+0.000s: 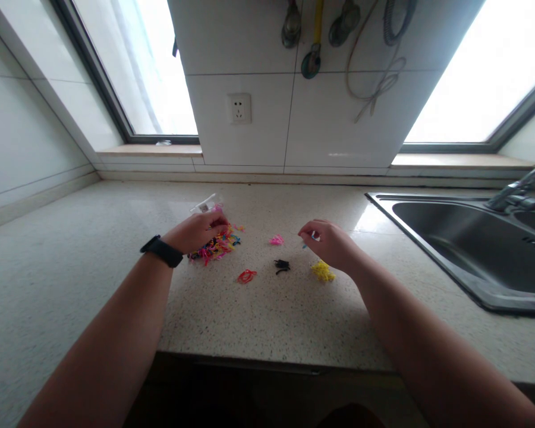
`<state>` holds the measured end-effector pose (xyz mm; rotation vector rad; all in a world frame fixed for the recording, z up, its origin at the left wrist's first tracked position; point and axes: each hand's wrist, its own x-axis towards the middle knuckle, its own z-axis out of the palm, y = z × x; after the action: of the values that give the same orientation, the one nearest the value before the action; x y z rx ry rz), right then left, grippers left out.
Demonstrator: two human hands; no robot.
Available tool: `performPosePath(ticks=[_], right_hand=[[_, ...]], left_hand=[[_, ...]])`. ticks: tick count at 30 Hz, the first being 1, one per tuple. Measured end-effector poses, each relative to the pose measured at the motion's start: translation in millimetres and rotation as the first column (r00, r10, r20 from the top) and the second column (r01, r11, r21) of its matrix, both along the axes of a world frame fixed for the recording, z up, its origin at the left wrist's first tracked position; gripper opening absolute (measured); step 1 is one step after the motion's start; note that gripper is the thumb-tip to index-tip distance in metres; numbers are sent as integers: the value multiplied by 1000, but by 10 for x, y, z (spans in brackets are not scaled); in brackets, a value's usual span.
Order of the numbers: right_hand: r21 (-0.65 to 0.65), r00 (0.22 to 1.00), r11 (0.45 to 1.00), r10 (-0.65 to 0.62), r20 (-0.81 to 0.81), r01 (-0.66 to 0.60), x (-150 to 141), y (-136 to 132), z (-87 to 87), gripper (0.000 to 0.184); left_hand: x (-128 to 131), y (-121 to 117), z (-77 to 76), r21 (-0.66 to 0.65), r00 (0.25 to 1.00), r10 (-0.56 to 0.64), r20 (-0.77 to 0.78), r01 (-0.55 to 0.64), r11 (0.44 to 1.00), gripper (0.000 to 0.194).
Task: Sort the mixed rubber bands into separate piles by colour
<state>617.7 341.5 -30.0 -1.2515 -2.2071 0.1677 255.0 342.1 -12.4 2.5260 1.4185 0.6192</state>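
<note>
White-tiled wall [241, 142] behind, steel sink [455, 238] off to the right, and in front a pale, speckled surface [249, 321] with a smooth, stone-like look. At the left, under the curled fingers of the left hand [196, 230], a loose mixed heap [218, 246] of many colours, just in front of a crinkled clear plastic bag [206, 205]. Bent low over the heap, perhaps for picking at single pieces; too small to tell about anything gripped. Near the right hand [327, 241], thumb and fingers drawn close together, a few light blue pieces [304, 245]; cannot tell for certain about a pinch on one. Between and nearer the edge, a pink pile [276, 240], red loops [246, 276], a black pile [282, 265] and a frizzy yellow pile [323, 271], all apart, probably to keep colours from mixing. Thin, bendy and rubbery by the look, with rounded loops clearest in the red.
</note>
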Motion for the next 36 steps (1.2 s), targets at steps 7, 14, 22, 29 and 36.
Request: performPosePath(ticks=[7,14,22,29,36], right_hand=[[-6,1000,1000,11,3,-11,-1,-4,9,14],[-6,1000,1000,22,10,-22,-8,-22,19,14],[-3,999,999,35,7,-35,-9,-23,30,14],[18,998,999,37,-52,-36,-79,-72,73,15],[18,974,994,105,-199,-103,-204,-147,103,14]], left_hand=[[32,-39,27,7,999,31,30,-31,999,23],[43,-40,33,8,997,45,63,-45,999,25],[60,-17,-14,-63,968,9,252,7,998,24],[266,-113,0,-215,762,-1,648,184,959,22],[732,-320,75,-226,618,2,786,285,932,21]])
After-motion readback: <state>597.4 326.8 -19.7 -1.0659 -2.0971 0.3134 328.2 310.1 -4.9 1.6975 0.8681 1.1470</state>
